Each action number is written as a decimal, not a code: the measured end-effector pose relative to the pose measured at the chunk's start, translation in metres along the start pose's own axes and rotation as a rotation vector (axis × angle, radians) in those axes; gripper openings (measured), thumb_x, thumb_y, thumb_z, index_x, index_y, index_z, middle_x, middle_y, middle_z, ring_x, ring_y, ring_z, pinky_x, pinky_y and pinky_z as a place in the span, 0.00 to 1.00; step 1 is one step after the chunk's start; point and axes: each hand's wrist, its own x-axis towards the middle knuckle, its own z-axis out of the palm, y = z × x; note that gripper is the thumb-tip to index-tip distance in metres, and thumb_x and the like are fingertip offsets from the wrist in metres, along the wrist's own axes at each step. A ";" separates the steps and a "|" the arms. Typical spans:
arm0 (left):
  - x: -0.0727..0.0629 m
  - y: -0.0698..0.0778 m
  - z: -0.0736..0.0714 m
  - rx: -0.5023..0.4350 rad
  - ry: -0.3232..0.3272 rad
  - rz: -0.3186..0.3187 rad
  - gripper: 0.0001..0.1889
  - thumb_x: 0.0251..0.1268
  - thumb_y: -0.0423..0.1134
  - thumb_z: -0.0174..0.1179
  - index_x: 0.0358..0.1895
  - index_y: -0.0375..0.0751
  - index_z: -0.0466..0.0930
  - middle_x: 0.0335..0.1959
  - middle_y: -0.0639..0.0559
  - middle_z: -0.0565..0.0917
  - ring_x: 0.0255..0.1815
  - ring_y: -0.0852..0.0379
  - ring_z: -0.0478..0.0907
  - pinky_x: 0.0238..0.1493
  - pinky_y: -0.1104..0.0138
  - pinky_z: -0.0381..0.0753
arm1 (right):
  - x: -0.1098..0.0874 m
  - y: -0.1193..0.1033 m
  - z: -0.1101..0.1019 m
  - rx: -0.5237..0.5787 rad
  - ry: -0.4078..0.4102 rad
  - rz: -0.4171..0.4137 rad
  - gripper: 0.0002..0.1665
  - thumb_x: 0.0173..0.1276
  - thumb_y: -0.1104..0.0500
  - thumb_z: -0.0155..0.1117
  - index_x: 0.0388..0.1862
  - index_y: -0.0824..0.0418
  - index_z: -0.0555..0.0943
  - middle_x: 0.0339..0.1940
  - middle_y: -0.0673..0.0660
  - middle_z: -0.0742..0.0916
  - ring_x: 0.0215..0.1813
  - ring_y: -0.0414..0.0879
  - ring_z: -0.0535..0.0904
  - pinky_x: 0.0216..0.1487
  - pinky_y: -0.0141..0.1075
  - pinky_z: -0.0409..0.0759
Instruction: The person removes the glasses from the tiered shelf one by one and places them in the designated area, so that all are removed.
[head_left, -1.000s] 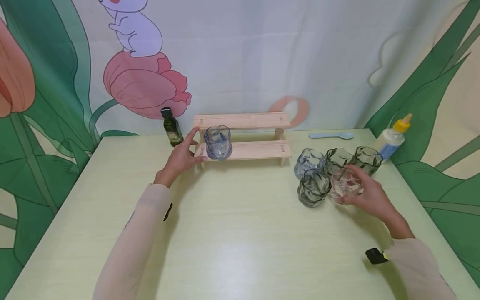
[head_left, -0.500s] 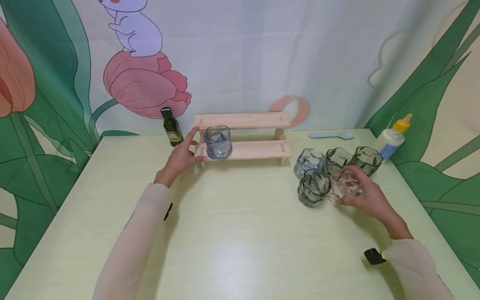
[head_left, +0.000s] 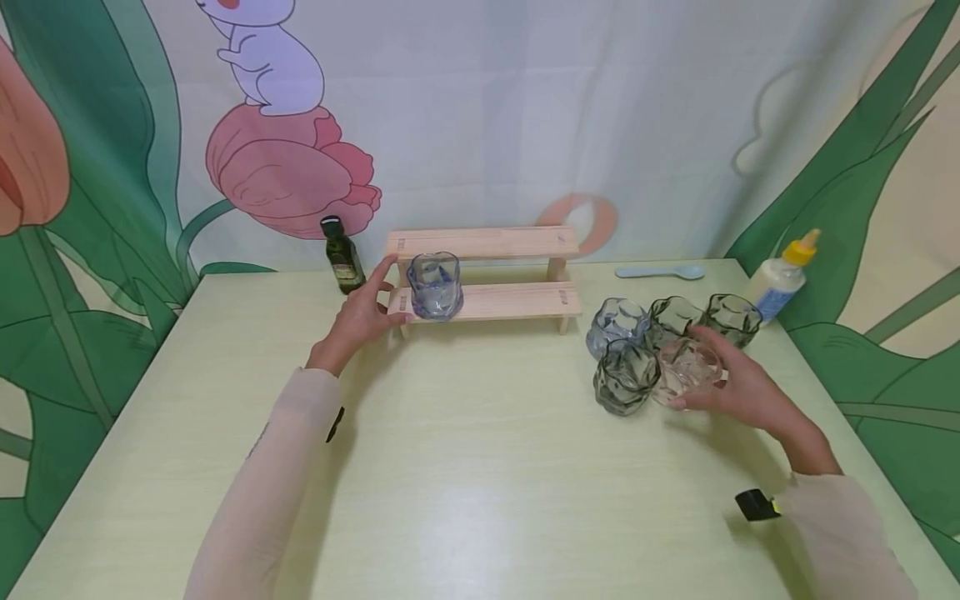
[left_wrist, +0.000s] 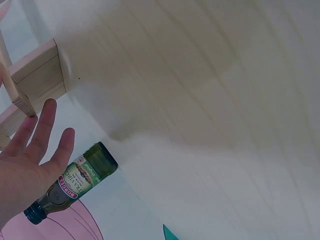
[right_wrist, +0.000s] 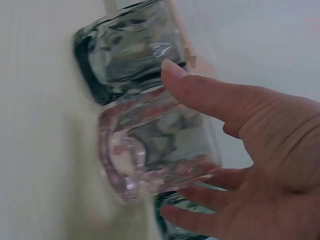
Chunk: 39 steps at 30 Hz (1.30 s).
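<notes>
My right hand [head_left: 738, 387] holds a pale pink glass [head_left: 684, 372] at the front of a group of wavy glasses, thumb on the near side and fingers around the far side. Against it stand a blue glass [head_left: 617, 323] and three grey-green glasses, the nearest grey-green glass [head_left: 626, 379] to its left. My left hand [head_left: 356, 321] grips the left end of a two-step wooden stand [head_left: 517, 302], thumb at the lower step and index finger by the upper one. Another blue glass [head_left: 435, 287] sits upright on the lower step. In the left wrist view, spread fingers [left_wrist: 45, 125] touch the stand's end [left_wrist: 42, 75].
Just behind my left hand is a small dark green oil bottle [head_left: 342, 258]. A light blue spoon [head_left: 660, 272] lies at the table's back edge. The white bottle with a yellow nozzle [head_left: 780, 279] stands at the back right corner, beside the glasses. A printed curtain hangs behind.
My right wrist has shifted slightly to the right, with the fingers still around the pink glass. The left hand, the stand and the other glasses stay in place.
</notes>
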 end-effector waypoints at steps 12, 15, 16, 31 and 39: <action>0.000 0.000 -0.001 -0.008 0.003 0.013 0.53 0.62 0.38 0.70 0.80 0.68 0.40 0.69 0.36 0.72 0.53 0.36 0.82 0.50 0.47 0.81 | 0.014 -0.031 -0.030 0.019 0.065 -0.117 0.61 0.61 0.57 0.76 0.83 0.56 0.47 0.74 0.75 0.64 0.72 0.75 0.62 0.60 0.69 0.69; 0.000 0.001 -0.002 -0.005 -0.003 0.010 0.53 0.63 0.38 0.69 0.81 0.68 0.39 0.70 0.36 0.72 0.53 0.36 0.82 0.50 0.47 0.81 | 0.024 -0.042 -0.031 0.056 0.059 -0.124 0.62 0.61 0.57 0.76 0.83 0.52 0.45 0.75 0.74 0.63 0.73 0.74 0.62 0.62 0.68 0.68; 0.000 0.001 -0.002 -0.003 -0.004 0.009 0.53 0.63 0.38 0.69 0.81 0.68 0.39 0.70 0.36 0.72 0.53 0.36 0.82 0.50 0.47 0.81 | 0.028 -0.046 -0.030 0.072 0.051 -0.125 0.63 0.61 0.57 0.76 0.83 0.50 0.44 0.76 0.74 0.63 0.73 0.73 0.62 0.62 0.68 0.69; 0.000 0.001 -0.002 -0.008 -0.004 0.008 0.54 0.62 0.37 0.70 0.80 0.67 0.40 0.69 0.36 0.73 0.53 0.36 0.82 0.50 0.48 0.80 | 0.113 -0.102 0.011 0.224 -0.134 -0.239 0.64 0.59 0.57 0.78 0.82 0.40 0.45 0.76 0.68 0.65 0.75 0.66 0.65 0.69 0.61 0.68; 0.001 -0.001 -0.001 0.000 0.001 0.018 0.53 0.62 0.38 0.70 0.81 0.67 0.40 0.69 0.36 0.73 0.52 0.36 0.82 0.49 0.48 0.81 | 0.144 -0.130 0.034 0.237 -0.229 -0.292 0.64 0.58 0.55 0.79 0.83 0.43 0.46 0.75 0.66 0.67 0.74 0.65 0.67 0.69 0.61 0.68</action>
